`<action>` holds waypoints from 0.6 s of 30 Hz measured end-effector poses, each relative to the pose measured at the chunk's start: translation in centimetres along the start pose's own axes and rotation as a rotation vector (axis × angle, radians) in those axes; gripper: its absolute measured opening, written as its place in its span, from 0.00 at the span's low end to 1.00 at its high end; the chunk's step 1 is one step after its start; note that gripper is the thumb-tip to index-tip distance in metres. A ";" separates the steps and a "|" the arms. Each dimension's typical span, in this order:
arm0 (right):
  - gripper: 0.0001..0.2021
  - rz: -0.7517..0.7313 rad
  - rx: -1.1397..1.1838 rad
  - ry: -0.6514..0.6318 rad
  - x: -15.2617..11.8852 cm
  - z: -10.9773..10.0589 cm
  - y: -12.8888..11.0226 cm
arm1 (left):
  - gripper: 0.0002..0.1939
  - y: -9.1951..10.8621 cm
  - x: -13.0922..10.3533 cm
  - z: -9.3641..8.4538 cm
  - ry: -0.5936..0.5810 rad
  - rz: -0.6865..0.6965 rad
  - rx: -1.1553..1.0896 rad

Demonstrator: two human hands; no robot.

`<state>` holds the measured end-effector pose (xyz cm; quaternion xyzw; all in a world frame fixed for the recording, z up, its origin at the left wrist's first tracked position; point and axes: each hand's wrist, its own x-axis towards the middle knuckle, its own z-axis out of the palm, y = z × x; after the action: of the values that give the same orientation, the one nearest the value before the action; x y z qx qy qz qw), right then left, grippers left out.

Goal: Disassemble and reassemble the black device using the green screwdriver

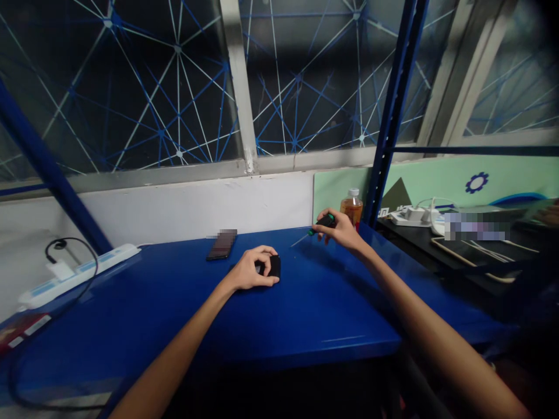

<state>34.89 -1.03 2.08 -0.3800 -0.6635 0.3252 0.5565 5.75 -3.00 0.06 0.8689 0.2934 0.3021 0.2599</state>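
Note:
On the blue table (305,326), my left hand (253,269) is wrapped round a small black object (275,266), which rests on or just above the surface; the fingers partly cover it. My right hand (336,228) is raised above the table to the right and grips a screwdriver (325,220) by its black and green handle. Its thin metal shaft points down and left, toward the black object, with the tip apart from it. A dark phone (222,244) lies behind my left hand.
Behind my right hand stands a bottle of amber drink (351,205). A white power strip (82,276) with a black cable lies at the left, near a red box (21,331). Blue posts rise on both sides. A black surface (471,250) at right holds cables.

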 end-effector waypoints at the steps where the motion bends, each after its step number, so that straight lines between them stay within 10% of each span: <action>1: 0.21 0.013 -0.048 0.022 0.1 -0.5 0.4 | 0.15 -0.2 0.0 0.2 -0.023 -0.002 0.021; 18: 0.13 0.026 -0.181 -0.060 0.0 -0.3 2.3 | 0.12 -0.7 0.2 1.5 0.005 0.013 0.135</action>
<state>35.46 0.07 0.17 -0.4274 -0.7017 0.2823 0.4953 6.62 -2.84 -1.31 0.8857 0.3081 0.2853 0.1980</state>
